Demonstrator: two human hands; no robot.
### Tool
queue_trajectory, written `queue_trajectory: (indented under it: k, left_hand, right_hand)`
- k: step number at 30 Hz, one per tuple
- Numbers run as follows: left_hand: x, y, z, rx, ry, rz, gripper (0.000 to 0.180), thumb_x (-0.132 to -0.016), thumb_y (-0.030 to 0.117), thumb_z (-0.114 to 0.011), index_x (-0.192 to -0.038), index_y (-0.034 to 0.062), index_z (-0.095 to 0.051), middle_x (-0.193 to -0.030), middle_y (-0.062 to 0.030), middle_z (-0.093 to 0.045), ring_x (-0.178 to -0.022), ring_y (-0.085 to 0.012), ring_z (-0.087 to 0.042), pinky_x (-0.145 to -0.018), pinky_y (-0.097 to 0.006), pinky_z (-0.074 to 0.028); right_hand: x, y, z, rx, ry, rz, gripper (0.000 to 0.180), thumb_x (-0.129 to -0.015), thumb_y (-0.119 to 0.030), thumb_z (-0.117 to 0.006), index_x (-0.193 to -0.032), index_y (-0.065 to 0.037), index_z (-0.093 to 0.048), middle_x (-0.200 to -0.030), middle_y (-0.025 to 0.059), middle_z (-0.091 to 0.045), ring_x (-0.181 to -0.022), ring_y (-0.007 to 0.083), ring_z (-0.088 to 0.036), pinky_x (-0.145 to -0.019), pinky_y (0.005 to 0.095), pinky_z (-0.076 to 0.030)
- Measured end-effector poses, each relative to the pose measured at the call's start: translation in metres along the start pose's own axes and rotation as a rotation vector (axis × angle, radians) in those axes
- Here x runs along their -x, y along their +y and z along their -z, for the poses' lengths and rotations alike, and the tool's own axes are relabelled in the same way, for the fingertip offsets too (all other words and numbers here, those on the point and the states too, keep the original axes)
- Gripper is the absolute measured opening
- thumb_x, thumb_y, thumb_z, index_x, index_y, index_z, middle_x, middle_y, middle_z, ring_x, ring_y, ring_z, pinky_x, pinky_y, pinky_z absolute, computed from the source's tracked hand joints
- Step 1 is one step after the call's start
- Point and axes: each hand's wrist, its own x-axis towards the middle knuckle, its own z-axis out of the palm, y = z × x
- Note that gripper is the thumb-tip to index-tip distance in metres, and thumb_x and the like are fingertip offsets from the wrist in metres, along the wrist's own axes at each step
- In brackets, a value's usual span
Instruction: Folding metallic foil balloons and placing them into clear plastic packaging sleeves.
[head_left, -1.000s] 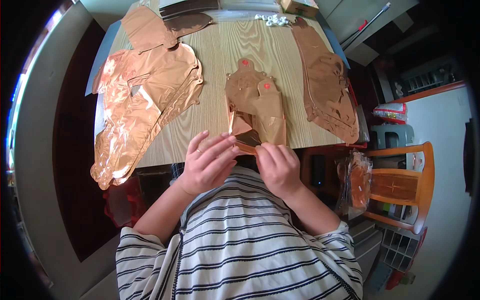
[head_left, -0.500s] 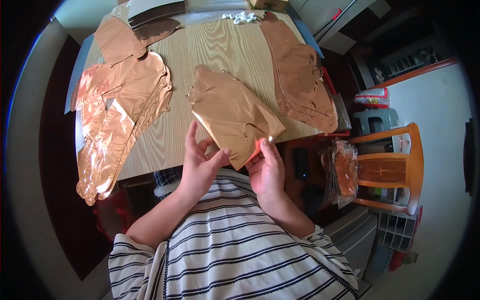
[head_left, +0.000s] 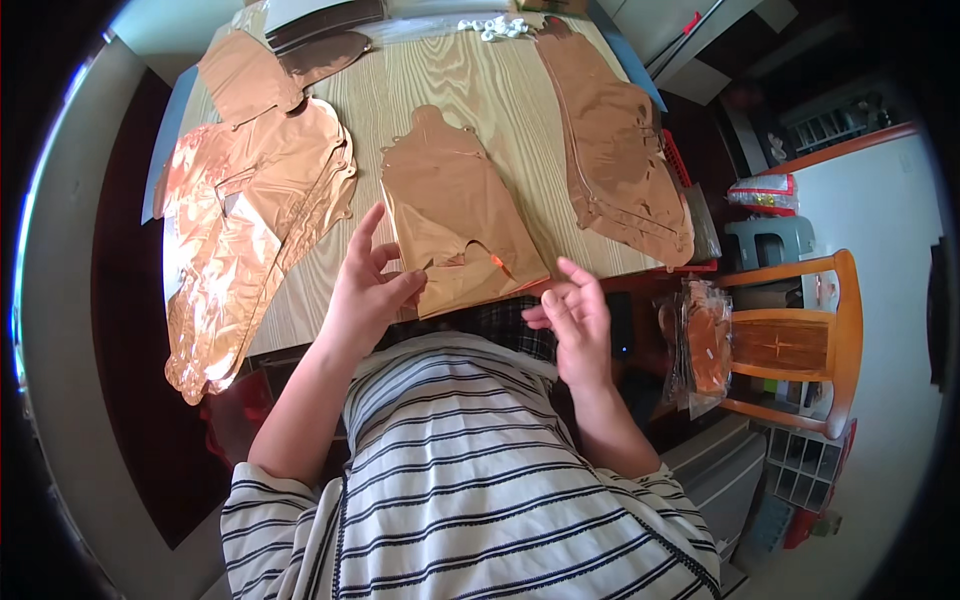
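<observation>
A folded copper-coloured foil balloon (head_left: 455, 205) lies flat on the wooden table (head_left: 430, 70), its lower end at the near edge. Small tabs stick out along its far end, and a bit of orange (head_left: 500, 264) shows near a curved cut-out. At the balloon's lower left edge is my left hand (head_left: 372, 285), fingers apart, the thumb by the foil; whether it touches I cannot tell. My right hand (head_left: 578, 325) is just off the lower right corner, fingers spread and holding nothing.
Crumpled shiny copper foil balloons (head_left: 235, 240) lie on the left, partly over the near edge. Flatter foil pieces (head_left: 620, 140) lie on the right. At the back are small white pieces (head_left: 495, 27) and a dark stack (head_left: 325, 22). A wooden chair (head_left: 800, 340) stands at right, with bagged foil (head_left: 705, 340).
The folded balloon has been laid flatter and straighter on the table. My right hand has let go of its lower corner and moved right; my left hand has loosened slightly leftward.
</observation>
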Motion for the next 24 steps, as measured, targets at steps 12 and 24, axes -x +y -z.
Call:
queue_trajectory:
  k: [12,24]
  left_hand:
    - [0.000,-0.001,0.024,0.003,-0.087,-0.010,0.091,-0.091,-0.006,-0.067,-0.164,0.0118,-0.014,-0.120,-0.0129,-0.062,-0.081,-0.0111,-0.064,-0.069,-0.025,-0.052]
    - [0.000,-0.003,0.028,-0.028,-0.094,-0.009,0.089,-0.093,-0.006,-0.065,-0.164,0.0165,-0.016,-0.119,-0.0089,-0.060,-0.079,-0.0088,-0.063,-0.068,-0.024,-0.052]
  right_hand:
    - [-0.037,-0.028,0.020,-0.003,-0.398,-0.412,0.042,-0.097,-0.024,-0.072,-0.127,0.000,-0.055,-0.097,0.0094,-0.071,-0.070,0.0136,-0.070,-0.060,0.0230,-0.054]
    - [-0.040,-0.025,0.016,0.028,-0.530,-0.522,0.023,-0.096,-0.019,-0.072,-0.110,-0.002,-0.064,-0.098,0.0110,-0.075,-0.070,0.0130,-0.072,-0.054,0.0195,-0.051]
